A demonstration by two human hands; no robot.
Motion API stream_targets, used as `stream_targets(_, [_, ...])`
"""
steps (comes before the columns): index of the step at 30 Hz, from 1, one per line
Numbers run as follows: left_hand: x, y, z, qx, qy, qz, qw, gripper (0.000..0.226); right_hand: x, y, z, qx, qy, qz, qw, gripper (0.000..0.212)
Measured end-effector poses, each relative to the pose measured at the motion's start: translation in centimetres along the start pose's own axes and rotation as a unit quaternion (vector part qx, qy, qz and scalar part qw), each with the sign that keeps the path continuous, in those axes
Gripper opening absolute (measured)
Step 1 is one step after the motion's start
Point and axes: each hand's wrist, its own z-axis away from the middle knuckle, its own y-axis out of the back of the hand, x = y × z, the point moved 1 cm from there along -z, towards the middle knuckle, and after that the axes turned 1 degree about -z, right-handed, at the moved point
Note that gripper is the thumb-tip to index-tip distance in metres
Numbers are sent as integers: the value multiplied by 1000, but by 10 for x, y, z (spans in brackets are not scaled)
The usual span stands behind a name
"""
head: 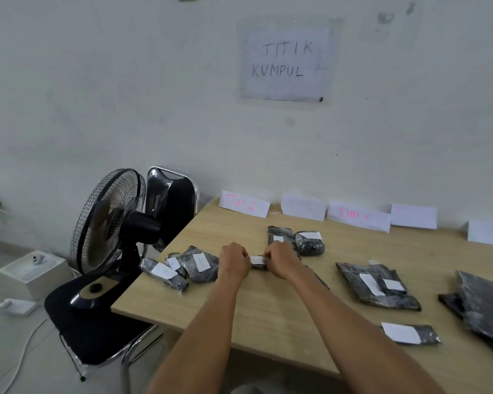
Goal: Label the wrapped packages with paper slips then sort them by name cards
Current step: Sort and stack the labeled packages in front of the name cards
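- Tabletop (pixel 268 308): light wood, set against a white wall, carrying all the task items.
- Fan (pixel 111 220): black, standing on the seat of a black chair (pixel 97 342) just beside the tabletop's left edge.
- Wall sign (pixel 286 64): a paper sheet, hand-lettered "TITIK KUMPUL", fixed above the tabletop.
- Name cards (pixel 358 217): white, in a row along the far edge against the wall; two show pink lettering.
- Wrapped packages: dark, each bearing a white slip. One cluster (pixel 194 265) lies left of the hands, two (pixel 309 243) lie just behind them, and larger flat ones (pixel 379 285) lie to the right.
- Left hand (pixel 234 261) and right hand (pixel 279 261): fingers curled, each gripping one end of the small package.
- Small package (pixel 260 267): held between the hands at the tabletop's middle, with a paper slip (pixel 256 260) on its top face.
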Motion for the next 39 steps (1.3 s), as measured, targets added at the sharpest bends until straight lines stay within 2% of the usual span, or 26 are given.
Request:
stream_targets(7, [1, -15, 23, 21, 1, 49, 999, 19, 17, 7, 39, 35, 33, -53, 997, 19])
stream_targets(17, [14, -22, 29, 19, -22, -23, 999, 18, 19, 10, 44, 66, 12, -41, 997, 18])
stream_targets(21, [19, -26, 19, 58, -39, -20, 997, 40, 24, 11, 29, 120, -1, -12, 993, 25])
stream_targets(26, [27, -31, -10, 18, -67, -11, 998, 49, 24, 8, -1, 29, -44, 110, 992, 37])
stream_targets(29, [29, -35, -22, -8, -64, 5, 998, 52, 24, 4, -10, 16, -55, 138, 989, 28])
stream_targets(33, [26, -49, -36, 3, -60, 31, 998, 55, 32, 6, -16, 44, -44, 90, 994, 19])
stream_targets(37, [26, -58, -36, 29, -65, 31, 997, 69, 43, 13, -15, 38, -62, 19, 997, 25])
stream_targets(39, [29, -63, -34, 21, -68, 20, 997, 72, 48, 14, -13, 39, -70, 3, 997, 20])
